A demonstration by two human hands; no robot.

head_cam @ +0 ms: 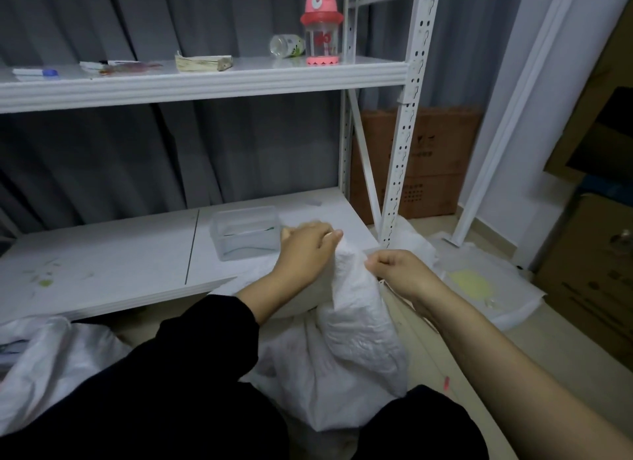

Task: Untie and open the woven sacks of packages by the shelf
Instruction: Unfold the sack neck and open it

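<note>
White woven sack [356, 326] stands on the floor between the person's knees, just in front of the low shelf [102, 254], and both hands clutch its gathered neck: the left hand [305, 250] curls over the bunched top while the right hand [397, 271] pinches the fabric beside it. Judging by that bunched neck, it is not yet open, and its contents are hidden; another sack [51, 357] slumps at the left, its state unclear. On the shelf, a clear plastic box [246, 233] holds something thin and green.
</note>
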